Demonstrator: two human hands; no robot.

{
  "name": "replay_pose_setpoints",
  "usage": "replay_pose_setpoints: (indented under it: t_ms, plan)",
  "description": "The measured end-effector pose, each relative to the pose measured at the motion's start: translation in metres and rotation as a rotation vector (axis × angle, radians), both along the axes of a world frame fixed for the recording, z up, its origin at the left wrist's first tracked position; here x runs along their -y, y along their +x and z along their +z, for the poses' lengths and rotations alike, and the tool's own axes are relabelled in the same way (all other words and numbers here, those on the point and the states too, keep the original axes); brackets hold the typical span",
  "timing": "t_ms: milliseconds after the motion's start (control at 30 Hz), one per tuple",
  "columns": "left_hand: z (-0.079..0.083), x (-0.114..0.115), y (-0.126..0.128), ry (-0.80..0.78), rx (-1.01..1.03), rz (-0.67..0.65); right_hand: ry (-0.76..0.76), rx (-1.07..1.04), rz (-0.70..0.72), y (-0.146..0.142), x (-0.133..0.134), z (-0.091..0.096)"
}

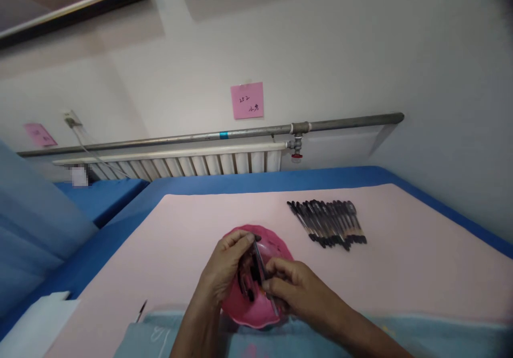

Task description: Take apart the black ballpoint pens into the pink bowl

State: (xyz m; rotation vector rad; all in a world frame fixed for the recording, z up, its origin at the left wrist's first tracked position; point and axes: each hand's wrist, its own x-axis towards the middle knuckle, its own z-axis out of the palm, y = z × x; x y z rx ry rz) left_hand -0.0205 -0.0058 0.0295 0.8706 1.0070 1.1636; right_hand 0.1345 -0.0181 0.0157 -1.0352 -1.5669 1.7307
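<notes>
Over a pink bowl (250, 315) with a wavy rim, both my hands are on one slim clear-barrelled pen (259, 259). At its dark upper end, the thumb and fingers of my left hand (224, 264) are closed. My right hand (290, 286) pinches the barrel lower down, and the pen's other end slants toward me past its fingers. Inside the bowl lie small dark parts (251, 294), partly hidden by my hands; their exact kind is unclear. Right of the bowl, several assembled pens (328, 222) with black ends lie side by side in a row.
A pink sheet (192, 219) covers the blue-edged table (256, 181). At front left are a thin pen refill (141, 311), light blue cloth (148, 336) and white paper (40, 320). Behind stand a radiator (208, 164) and a metal pipe (176, 139) along the wall.
</notes>
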Motion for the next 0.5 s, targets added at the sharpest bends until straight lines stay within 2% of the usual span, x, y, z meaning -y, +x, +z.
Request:
replay_pose_setpoints:
  t_ms: [67, 167, 333, 433, 500]
  plan:
    - [-0.001, -0.001, 0.001, -0.005, 0.033, 0.038, 0.023, 0.036, 0.018, 0.000, 0.001, 0.002]
    - [-0.001, -0.004, -0.002, 0.027, 0.046, 0.163, 0.074, 0.147, 0.043, 0.000, 0.003, 0.005]
    - [0.003, -0.012, -0.032, 0.128, 0.152, 0.534, 0.292, 0.401, 0.109, 0.007, 0.008, 0.012]
    - [0.002, -0.017, -0.052, 0.149, 0.106, 0.763, 0.401, 0.528, 0.105, 0.013, 0.005, 0.017]
    - [0.000, -0.017, -0.055, 0.116, -0.035, 0.737, 0.434, 0.546, 0.024, 0.015, 0.000, 0.015]
